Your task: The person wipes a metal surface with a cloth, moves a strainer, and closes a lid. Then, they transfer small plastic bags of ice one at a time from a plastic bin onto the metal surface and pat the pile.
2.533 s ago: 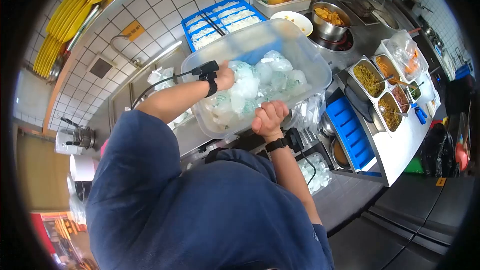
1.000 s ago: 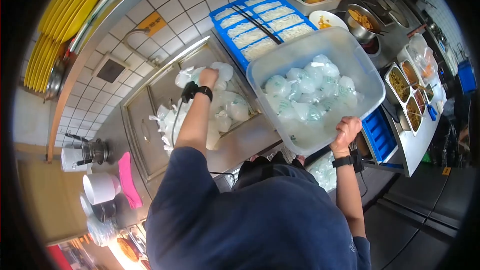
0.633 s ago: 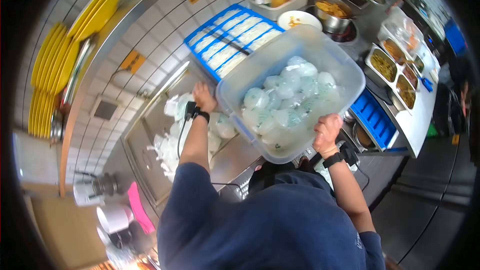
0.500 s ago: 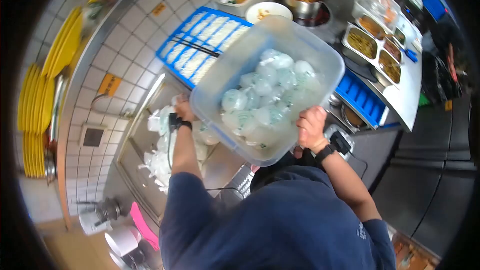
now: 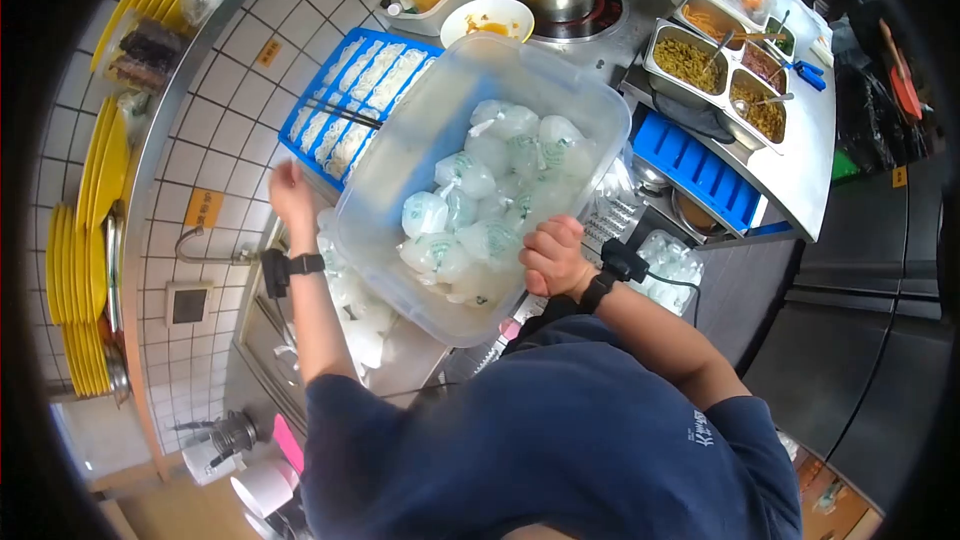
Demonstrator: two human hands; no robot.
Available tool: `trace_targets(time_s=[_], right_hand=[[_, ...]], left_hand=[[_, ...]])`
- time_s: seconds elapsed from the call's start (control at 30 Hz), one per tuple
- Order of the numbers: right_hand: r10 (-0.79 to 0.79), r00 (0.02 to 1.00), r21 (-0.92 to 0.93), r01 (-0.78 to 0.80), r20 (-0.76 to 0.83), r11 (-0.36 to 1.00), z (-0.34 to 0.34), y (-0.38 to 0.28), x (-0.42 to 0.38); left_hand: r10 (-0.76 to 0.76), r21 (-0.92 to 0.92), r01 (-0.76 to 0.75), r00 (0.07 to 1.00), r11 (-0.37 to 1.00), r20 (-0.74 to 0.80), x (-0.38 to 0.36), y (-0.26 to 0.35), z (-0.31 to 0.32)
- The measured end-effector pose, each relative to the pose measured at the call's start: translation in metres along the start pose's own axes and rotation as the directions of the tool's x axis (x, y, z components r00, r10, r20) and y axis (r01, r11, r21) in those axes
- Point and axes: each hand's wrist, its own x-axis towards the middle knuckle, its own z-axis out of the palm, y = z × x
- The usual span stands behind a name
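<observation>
A translucent plastic bin (image 5: 385, 190) is tilted in front of me, holding several knotted clear plastic bags (image 5: 465, 178) with pale contents and green print. My right hand (image 5: 553, 260) is closed around the bin's near right rim. Left of the bin, my left hand (image 5: 291, 197) is raised apart from it, close to the corner of the blue noodle tray (image 5: 293, 123). Its fingers are partly turned away but look loosely apart, with nothing seen in them. More bags (image 5: 350, 285) lie below the bin's left side, partly covered by it.
Chopsticks (image 5: 340, 113) lie across the noodle tray. Behind the bin are a white plate (image 5: 455, 20) and a steel pot (image 5: 553, 2) on a hob. Metal food containers (image 5: 690, 58) stand on the right counter above a blue slotted rack (image 5: 697, 170). Yellow plates (image 5: 75, 280) are stacked at left.
My left hand has moved from the bags beside the bin to the left, near the wall. The bin has shifted left in view with my right hand still on its rim.
</observation>
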Motion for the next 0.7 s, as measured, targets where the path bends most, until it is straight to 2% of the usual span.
trace_targets(time_s=[0.07, 0.1, 0.17, 0.2, 0.23, 0.27, 0.33, 0.4, 0.5, 0.57, 0.6, 0.63, 0.7], right_hand=[[-0.004, 1.0, 0.009, 0.004, -0.019, 1.0, 0.0, 0.0, 0.0], [0.001, 1.0, 0.005, -0.001, -0.031, 1.0, 0.001, 0.0, 0.0], [-0.006, 1.0, 0.012, 0.006, -0.021, 1.0, 0.001, 0.001, -0.002], [-0.01, 1.0, 0.015, 0.01, -0.017, 1.0, 0.002, 0.001, -0.002], [-0.019, 1.0, 0.034, 0.019, -0.023, 0.999, 0.002, 0.002, -0.002], [-0.022, 1.0, 0.05, 0.023, -0.012, 0.998, 0.001, 0.003, -0.002], [-0.027, 1.0, 0.074, 0.027, 0.002, 0.997, 0.0, 0.004, -0.003], [-0.034, 0.999, 0.08, 0.035, -0.012, 0.996, -0.001, 0.005, -0.003], [-0.04, 0.999, 0.112, 0.04, 0.002, 0.993, -0.004, 0.006, -0.006], [-0.04, 0.999, 0.126, 0.04, -0.002, 0.991, -0.004, 0.006, -0.005], [-0.037, 0.999, 0.137, 0.04, -0.022, 0.99, -0.002, 0.006, -0.005], [-0.031, 0.999, 0.145, 0.037, -0.044, 0.989, 0.001, 0.006, -0.006], [-0.023, 0.998, 0.147, 0.033, -0.066, 0.989, 0.005, 0.006, -0.005]], left_hand=[[0.181, -0.15, -0.189, 0.981, 0.97, -0.067, 0.005, 0.09, -0.018], [0.23, -0.31, -0.226, 0.973, 0.924, -0.025, 0.001, 0.126, -0.011], [0.401, -0.469, -0.263, 0.889, 0.843, 0.222, -0.022, 0.199, 0.002], [0.557, -0.533, -0.357, 0.783, 0.767, 0.277, -0.035, 0.217, 0.027], [0.654, -0.452, -0.483, 0.647, 0.75, 0.393, -0.052, 0.243, 0.04], [0.655, -0.463, -0.464, 0.535, 0.755, 0.533, -0.068, 0.265, 0.052], [0.758, -0.543, -0.535, 0.38, 0.648, 0.53, -0.101, 0.274, 0.107], [0.758, -0.591, -0.487, 0.292, 0.643, 0.584, -0.128, 0.283, 0.142], [0.778, -0.597, -0.501, 0.351, 0.626, 0.521, -0.151, 0.283, 0.167], [0.622, -0.631, -0.154, 0.452, 0.76, 0.639, -0.144, 0.276, 0.178], [0.533, -0.617, 0.031, 0.472, 0.786, 0.703, -0.139, 0.27, 0.182], [0.41, -0.541, 0.149, 0.498, 0.828, 0.764, -0.13, 0.262, 0.182], [0.186, -0.438, 0.431, 0.512, 0.789, 0.839, -0.118, 0.235, 0.182]])
